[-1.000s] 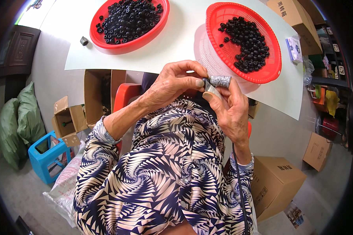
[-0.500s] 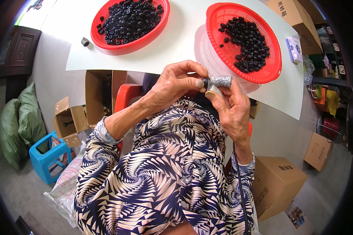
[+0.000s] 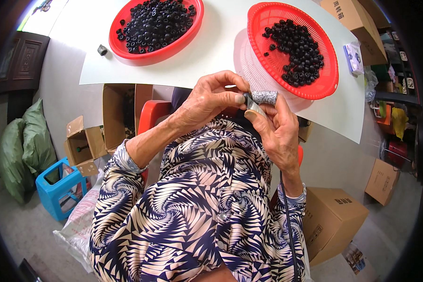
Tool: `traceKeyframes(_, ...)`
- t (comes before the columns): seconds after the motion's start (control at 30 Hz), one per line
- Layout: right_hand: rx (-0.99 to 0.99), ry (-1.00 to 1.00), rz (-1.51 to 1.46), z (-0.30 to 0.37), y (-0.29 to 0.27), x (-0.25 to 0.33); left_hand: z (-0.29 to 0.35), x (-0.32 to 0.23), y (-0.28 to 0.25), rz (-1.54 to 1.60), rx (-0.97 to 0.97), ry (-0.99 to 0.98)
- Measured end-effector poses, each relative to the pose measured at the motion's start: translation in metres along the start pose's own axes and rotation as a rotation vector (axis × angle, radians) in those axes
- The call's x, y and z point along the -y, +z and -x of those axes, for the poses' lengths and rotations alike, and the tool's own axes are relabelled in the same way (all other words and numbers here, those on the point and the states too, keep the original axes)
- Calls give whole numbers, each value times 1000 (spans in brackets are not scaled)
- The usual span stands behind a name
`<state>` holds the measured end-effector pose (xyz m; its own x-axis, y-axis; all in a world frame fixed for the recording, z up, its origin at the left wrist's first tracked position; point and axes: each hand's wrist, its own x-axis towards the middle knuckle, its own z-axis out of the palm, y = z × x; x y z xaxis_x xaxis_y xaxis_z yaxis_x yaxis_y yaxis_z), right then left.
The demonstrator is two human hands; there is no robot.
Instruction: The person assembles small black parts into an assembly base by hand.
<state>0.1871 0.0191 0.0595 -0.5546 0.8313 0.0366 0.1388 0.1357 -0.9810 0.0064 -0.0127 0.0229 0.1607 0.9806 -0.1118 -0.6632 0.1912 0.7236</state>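
Just off the table's front edge, my left hand point(image 3: 211, 99) is closed, pinching a small black ring-like piece point(image 3: 247, 98) between thumb and fingertips. Against that piece lies a small flat metal blade point(image 3: 255, 109), held in my closed right hand point(image 3: 278, 130) under the thumb. A grey speckled tube point(image 3: 265, 97) sits at the end of my right index finger and looks like a finger sleeve. The fingers partly hide the black piece and the blade. Beyond my hands, a red dish point(image 3: 198, 19) on the left and a red slotted basket point(image 3: 334, 66) on the right hold many similar black pieces.
Both containers stand on a white table point(image 3: 221, 51). A short dark tube point(image 3: 102, 50) lies at its left, a tissue pack point(image 3: 353, 59) at its right. Around me are cardboard boxes point(image 3: 336, 221), a blue stool point(image 3: 56, 188), green sacks point(image 3: 21, 150) and a red chair point(image 3: 151, 113).
The blade has tilted slightly and now covers more of the black piece, while my right hand has shifted a little. My left hand keeps its pinch almost in place.
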Motion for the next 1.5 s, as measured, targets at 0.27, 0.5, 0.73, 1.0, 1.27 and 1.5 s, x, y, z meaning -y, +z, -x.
traceKeyframes(0.27, 8, -30, 29, 0, -2, 0, -1, 1, 0, -18, 1, 22)
traceKeyframes(0.5, -10, -23, 30, -2, -1, 6, -3, -2, -1, -11, 50, 23)
traceKeyframes(0.73, -236, 116, -235, 1, -16, 11, -1, -2, -1, 29, 61, -41)
traceKeyframes(1.0, -230, 141, -154, 4, -26, 15, 1, 3, 4, -71, 16, -39)
traceKeyframes(1.27, -141, 111, -178, 7, -31, 7, -7, -27, -3, -324, -179, 98)
traceKeyframes(1.5, -107, 78, -84, 8, -32, -2, -54, -118, -105, -1183, -744, 694)
